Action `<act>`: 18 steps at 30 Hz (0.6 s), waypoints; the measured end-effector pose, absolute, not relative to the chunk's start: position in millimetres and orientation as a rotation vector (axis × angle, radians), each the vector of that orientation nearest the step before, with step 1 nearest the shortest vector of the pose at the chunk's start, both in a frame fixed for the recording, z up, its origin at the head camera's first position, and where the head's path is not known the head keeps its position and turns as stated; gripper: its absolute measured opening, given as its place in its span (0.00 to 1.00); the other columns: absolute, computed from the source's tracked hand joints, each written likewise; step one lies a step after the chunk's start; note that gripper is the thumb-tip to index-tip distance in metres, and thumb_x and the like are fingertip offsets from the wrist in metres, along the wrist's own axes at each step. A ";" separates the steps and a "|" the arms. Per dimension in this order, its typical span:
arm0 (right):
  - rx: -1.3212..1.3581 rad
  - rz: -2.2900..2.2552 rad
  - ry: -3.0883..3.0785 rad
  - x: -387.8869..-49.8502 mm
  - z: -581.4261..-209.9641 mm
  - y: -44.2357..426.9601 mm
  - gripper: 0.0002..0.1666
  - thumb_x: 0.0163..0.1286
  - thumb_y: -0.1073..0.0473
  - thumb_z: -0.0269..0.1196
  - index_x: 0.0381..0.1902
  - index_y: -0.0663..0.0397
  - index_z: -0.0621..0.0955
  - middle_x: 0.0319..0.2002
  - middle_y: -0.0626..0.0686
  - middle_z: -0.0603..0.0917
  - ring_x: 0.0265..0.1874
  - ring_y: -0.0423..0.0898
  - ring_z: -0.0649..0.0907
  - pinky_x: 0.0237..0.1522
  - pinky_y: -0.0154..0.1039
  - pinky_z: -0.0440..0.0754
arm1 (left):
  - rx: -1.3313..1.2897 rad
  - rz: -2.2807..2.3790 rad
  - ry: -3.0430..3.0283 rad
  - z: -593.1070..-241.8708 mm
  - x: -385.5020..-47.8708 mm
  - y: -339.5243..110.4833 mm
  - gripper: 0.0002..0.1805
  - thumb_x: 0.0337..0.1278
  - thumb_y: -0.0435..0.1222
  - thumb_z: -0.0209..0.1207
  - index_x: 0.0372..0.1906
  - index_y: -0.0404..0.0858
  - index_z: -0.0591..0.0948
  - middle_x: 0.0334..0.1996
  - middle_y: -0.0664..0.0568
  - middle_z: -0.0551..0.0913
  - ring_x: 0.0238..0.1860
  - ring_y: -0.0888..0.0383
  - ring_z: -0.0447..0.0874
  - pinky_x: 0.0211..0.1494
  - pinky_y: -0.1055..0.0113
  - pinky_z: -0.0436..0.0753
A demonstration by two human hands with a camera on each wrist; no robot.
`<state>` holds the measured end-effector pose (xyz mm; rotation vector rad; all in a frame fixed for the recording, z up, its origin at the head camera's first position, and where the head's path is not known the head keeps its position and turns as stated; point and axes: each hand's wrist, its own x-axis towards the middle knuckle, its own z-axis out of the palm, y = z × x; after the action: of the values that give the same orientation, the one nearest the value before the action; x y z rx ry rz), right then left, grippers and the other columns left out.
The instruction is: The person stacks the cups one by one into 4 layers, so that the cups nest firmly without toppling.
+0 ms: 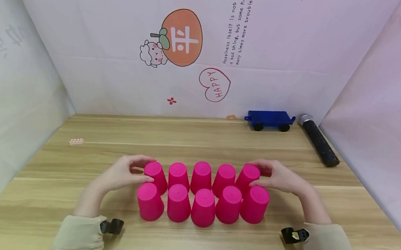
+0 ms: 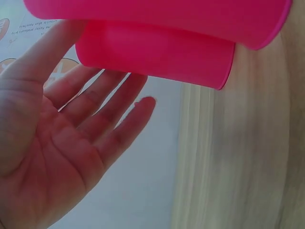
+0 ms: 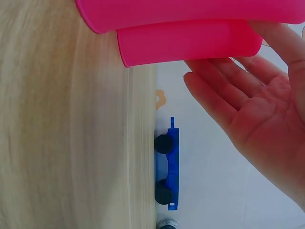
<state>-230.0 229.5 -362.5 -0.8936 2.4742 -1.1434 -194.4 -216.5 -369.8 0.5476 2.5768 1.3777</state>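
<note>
Several bright pink cups stand upside down in two rows on the wooden table. With thumb in front and fingers behind, my left hand (image 1: 122,173) holds the left end cup (image 1: 156,176) of the back row. At the other end of that row, my right hand (image 1: 282,178) holds the right end cup (image 1: 248,177) the same way. Just in front of the hands are the front row's left end cup (image 1: 150,204) and right end cup (image 1: 255,206). Both wrist views show the held cups, left (image 2: 152,55) and right (image 3: 190,43), partly hidden behind front cups.
A blue toy wagon (image 1: 269,118) with black wheels stands at the back right, beside a black microphone (image 1: 320,144). White printed cloth (image 1: 115,81) hangs behind the table (image 1: 109,130) and along both sides. A small pale sticker (image 1: 76,141) lies at the left.
</note>
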 end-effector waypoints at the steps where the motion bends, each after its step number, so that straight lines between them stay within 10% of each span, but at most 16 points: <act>1: -0.896 -1.145 2.472 -230.1 -362.7 229.5 0.30 0.59 0.55 0.68 0.57 0.61 0.75 0.50 0.57 0.82 0.49 0.38 0.81 0.51 0.29 0.79 | 0.544 1.386 2.570 -370.0 -194.5 -216.2 0.32 0.47 0.39 0.69 0.59 0.35 0.74 0.52 0.41 0.80 0.51 0.47 0.80 0.51 0.64 0.84; 18: -0.897 -1.174 2.461 -231.4 -365.3 229.5 0.29 0.59 0.56 0.68 0.56 0.61 0.75 0.48 0.57 0.83 0.44 0.36 0.82 0.48 0.30 0.81 | 0.553 1.484 2.526 -372.6 -195.5 -210.6 0.30 0.47 0.38 0.69 0.57 0.34 0.74 0.51 0.40 0.80 0.52 0.44 0.81 0.48 0.67 0.84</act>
<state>-231.4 229.5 -365.3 -0.8970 2.4611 -1.1737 -195.5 -210.6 -372.6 0.5529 2.5261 1.4841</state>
